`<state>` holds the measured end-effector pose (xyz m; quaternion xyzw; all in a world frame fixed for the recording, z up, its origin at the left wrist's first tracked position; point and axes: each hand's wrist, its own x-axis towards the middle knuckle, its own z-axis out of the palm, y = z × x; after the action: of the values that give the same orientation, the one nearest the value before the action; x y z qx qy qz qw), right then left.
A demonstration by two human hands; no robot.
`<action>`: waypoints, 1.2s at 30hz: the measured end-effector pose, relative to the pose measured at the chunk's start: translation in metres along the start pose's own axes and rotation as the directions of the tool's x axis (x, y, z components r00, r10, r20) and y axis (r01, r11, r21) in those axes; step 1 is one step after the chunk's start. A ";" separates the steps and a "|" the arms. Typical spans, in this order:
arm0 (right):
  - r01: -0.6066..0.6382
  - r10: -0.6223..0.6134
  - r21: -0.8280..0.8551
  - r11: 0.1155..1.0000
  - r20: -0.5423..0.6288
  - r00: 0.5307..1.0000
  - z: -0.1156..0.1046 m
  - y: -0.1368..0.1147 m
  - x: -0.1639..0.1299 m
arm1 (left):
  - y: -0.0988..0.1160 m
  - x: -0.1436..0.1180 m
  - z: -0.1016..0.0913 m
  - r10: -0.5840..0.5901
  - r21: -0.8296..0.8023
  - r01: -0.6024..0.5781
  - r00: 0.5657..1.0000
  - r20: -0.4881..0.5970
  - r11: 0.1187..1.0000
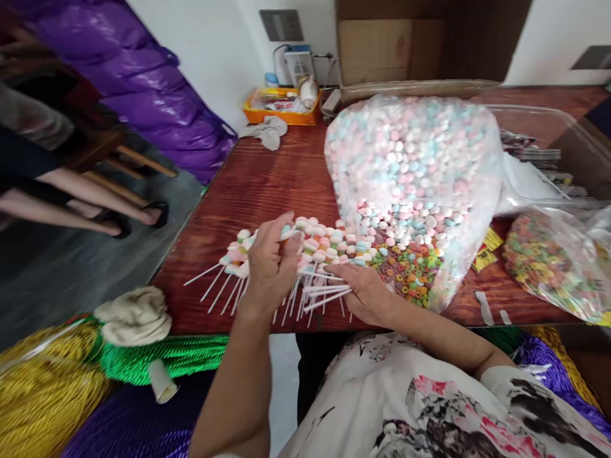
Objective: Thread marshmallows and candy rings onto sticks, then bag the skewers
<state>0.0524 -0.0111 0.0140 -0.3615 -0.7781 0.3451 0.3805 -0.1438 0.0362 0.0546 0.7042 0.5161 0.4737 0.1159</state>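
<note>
My left hand (271,264) pinches a small pastel candy at its fingertips, above a row of candy-topped white sticks (267,254) lying on the red-brown table (267,172). Low over the table's front edge, my right hand (365,291) is closed on a bundle of bare white sticks (324,294) pointing left. Just right of both hands stands a big clear bag of pink, blue and white candies (410,172), with coloured ring candies (405,270) spilling at its open mouth.
A second bag of coloured rings (554,264) lies at the right, clear plastic trays (539,159) behind it. An orange tray (279,105) and grey cloth (267,132) sit at the far end. Green (162,356), gold (42,388) and purple cord lie below. Another person's legs (76,203) are left.
</note>
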 end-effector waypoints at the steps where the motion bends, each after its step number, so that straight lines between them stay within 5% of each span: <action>1: -0.023 0.022 -0.023 0.999 -0.048 0.999 -0.011 0.005 -0.011 | -0.009 0.005 -0.002 0.063 0.144 -0.076 0.994 0.094 0.987; 4: -0.157 0.177 0.097 0.983 -0.256 0.950 -0.053 0.024 -0.057 | -0.030 0.014 0.002 0.144 0.366 -0.279 0.924 0.355 0.888; 6: -0.239 0.313 0.220 0.946 -0.426 0.849 -0.081 0.038 -0.096 | -0.035 0.014 0.007 0.182 0.396 -0.368 0.883 0.433 0.841; 10: -0.269 0.422 0.331 0.904 -0.604 0.676 -0.122 0.071 -0.164 | -0.015 0.016 0.006 0.182 0.430 -0.356 0.901 0.394 0.830; 12: -0.315 0.447 0.317 0.895 -0.628 0.637 -0.131 0.085 -0.183 | 0.008 0.017 0.008 0.181 0.437 -0.331 0.919 0.350 0.837; 16: -0.440 0.440 0.141 0.887 -0.549 0.711 -0.132 0.097 -0.191 | 0.064 0.007 0.051 0.264 0.252 -0.388 0.872 0.411 0.887; 18: -0.444 0.427 0.104 0.890 -0.528 0.734 -0.130 0.098 -0.189 | 0.082 0.001 0.095 0.235 0.095 -0.347 0.788 0.569 0.933; 21: -0.432 0.438 0.152 0.889 -0.560 0.704 -0.128 0.096 -0.190 | 0.084 0.002 0.164 0.075 0.179 -0.252 0.749 0.658 0.951; 24: -0.426 0.442 0.169 0.889 -0.560 0.701 -0.129 0.095 -0.195 | 0.068 0.012 0.204 0.032 0.228 -0.292 0.676 0.736 0.929; 27: -0.407 0.430 0.173 0.897 -0.553 0.714 -0.128 0.097 -0.199 | 0.056 0.016 0.208 0.083 0.187 -0.335 0.651 0.755 0.924; 31: -0.373 0.388 0.148 0.916 -0.568 0.726 -0.125 0.100 -0.197 | 0.054 0.008 0.191 0.146 0.077 -0.274 0.708 0.691 0.959; 34: -0.361 0.350 0.097 0.927 -0.565 0.747 -0.126 0.094 -0.196 | 0.056 -0.001 0.176 0.053 -0.116 0.016 0.823 0.566 0.993; 36: -0.369 0.353 0.076 0.926 -0.522 0.777 -0.127 0.082 -0.195 | 0.059 -0.007 0.164 -0.105 -0.315 0.286 0.869 0.484 0.905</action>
<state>0.2710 -0.0975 -0.0596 -0.5900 -0.5651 0.2873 0.5000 0.0215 0.0579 0.0029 0.7027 0.4434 0.3707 0.4150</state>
